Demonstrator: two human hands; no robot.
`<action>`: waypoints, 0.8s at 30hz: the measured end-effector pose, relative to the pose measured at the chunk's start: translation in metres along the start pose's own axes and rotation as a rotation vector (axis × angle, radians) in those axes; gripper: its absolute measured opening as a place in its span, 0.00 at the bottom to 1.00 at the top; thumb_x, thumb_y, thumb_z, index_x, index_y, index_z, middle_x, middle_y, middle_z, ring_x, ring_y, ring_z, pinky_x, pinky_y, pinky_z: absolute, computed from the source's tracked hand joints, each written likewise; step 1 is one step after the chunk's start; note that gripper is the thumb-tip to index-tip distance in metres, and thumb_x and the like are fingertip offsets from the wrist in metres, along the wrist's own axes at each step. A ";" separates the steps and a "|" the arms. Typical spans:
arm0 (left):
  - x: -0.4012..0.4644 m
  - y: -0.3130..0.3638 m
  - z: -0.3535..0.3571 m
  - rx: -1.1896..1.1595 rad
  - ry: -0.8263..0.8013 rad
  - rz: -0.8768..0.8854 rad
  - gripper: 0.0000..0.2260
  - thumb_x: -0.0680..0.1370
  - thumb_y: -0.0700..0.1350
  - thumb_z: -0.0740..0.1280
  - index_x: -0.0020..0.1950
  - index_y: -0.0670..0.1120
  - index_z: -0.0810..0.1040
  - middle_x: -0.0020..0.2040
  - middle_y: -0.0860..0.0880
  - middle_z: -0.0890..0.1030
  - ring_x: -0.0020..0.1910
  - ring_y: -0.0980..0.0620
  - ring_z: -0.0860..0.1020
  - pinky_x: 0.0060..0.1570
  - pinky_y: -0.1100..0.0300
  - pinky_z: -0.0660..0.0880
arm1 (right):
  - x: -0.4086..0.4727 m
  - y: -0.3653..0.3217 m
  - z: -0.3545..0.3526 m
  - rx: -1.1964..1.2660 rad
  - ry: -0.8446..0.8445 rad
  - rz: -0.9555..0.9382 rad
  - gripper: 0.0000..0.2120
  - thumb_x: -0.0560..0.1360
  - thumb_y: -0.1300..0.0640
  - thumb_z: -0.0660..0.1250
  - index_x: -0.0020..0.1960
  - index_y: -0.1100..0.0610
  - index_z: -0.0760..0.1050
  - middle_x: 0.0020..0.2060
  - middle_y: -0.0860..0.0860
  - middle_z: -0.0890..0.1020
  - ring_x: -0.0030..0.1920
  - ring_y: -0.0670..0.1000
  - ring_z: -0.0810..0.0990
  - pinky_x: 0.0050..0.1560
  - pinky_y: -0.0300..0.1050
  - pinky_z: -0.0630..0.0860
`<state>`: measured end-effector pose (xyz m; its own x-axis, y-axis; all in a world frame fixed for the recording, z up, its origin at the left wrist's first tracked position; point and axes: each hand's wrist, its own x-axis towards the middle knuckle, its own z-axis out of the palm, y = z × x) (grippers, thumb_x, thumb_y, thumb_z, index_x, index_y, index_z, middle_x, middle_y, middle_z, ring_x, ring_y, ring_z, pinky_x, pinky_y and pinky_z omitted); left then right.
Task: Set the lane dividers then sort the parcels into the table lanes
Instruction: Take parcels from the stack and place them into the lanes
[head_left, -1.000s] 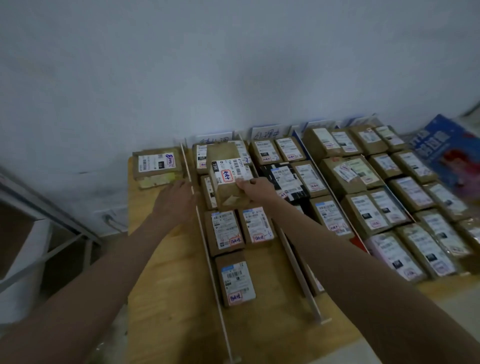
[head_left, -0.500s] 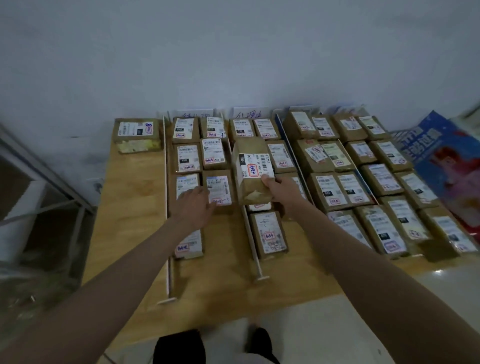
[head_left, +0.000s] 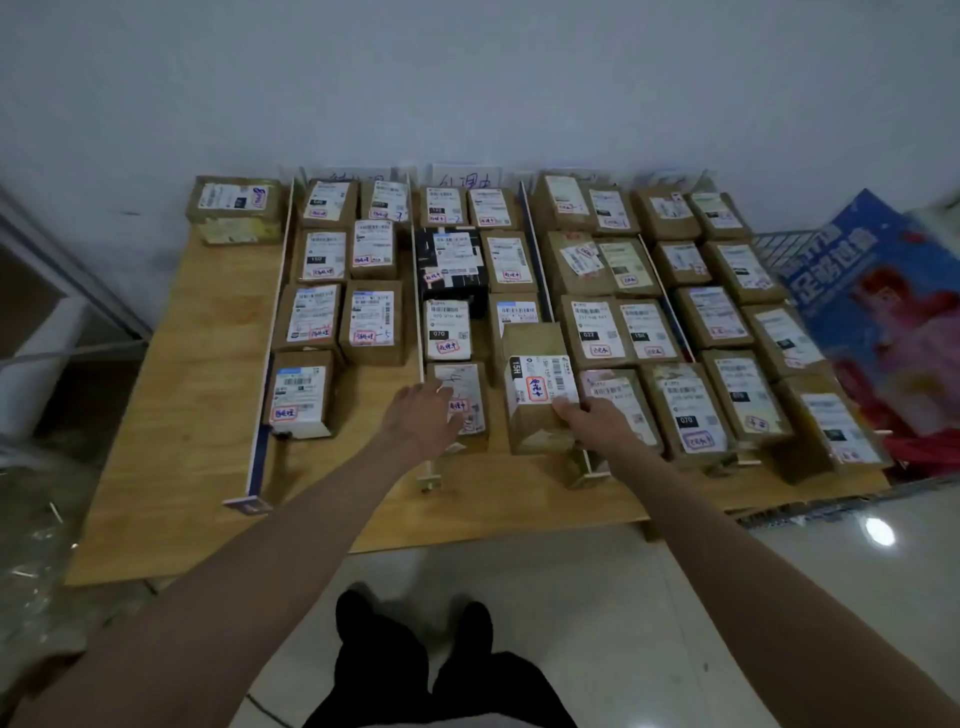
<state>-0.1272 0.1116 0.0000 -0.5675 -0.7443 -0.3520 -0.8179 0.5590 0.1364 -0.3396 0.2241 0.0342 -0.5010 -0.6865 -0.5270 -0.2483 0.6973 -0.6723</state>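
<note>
Right hand grips a brown parcel by its near edge; left hand rests spread on a neighbouring box — bare table lies left.

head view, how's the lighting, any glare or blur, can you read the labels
Head view: dim, flat light; one bright glare spot on the floor tiles at lower right. Wide-angle bending curves the table edges. Soft overall, so the label on the parcel in the right hand shows 15H, little else; right edge smeared.
</note>
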 end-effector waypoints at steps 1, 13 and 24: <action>0.001 0.005 0.004 0.002 -0.010 0.007 0.25 0.83 0.55 0.54 0.77 0.45 0.64 0.78 0.45 0.63 0.73 0.44 0.66 0.72 0.49 0.63 | 0.000 0.009 0.000 -0.013 -0.019 0.005 0.21 0.80 0.44 0.63 0.63 0.59 0.76 0.54 0.54 0.82 0.54 0.55 0.80 0.56 0.53 0.79; 0.028 0.021 0.051 -0.020 -0.116 -0.011 0.26 0.82 0.54 0.56 0.80 0.48 0.58 0.81 0.47 0.53 0.79 0.46 0.54 0.76 0.45 0.52 | 0.039 0.052 0.025 -0.173 -0.144 0.058 0.18 0.81 0.50 0.61 0.62 0.63 0.74 0.56 0.56 0.80 0.53 0.54 0.80 0.54 0.50 0.81; 0.023 0.025 0.071 -0.021 -0.078 0.000 0.27 0.81 0.56 0.58 0.78 0.50 0.61 0.80 0.48 0.56 0.79 0.49 0.54 0.76 0.47 0.54 | 0.081 0.059 0.046 -0.284 -0.183 0.094 0.19 0.81 0.51 0.61 0.65 0.64 0.72 0.62 0.60 0.75 0.56 0.56 0.79 0.58 0.51 0.79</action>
<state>-0.1535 0.1342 -0.0701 -0.5590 -0.7133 -0.4228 -0.8201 0.5507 0.1552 -0.3569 0.2001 -0.0719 -0.3820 -0.6244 -0.6813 -0.4421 0.7709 -0.4586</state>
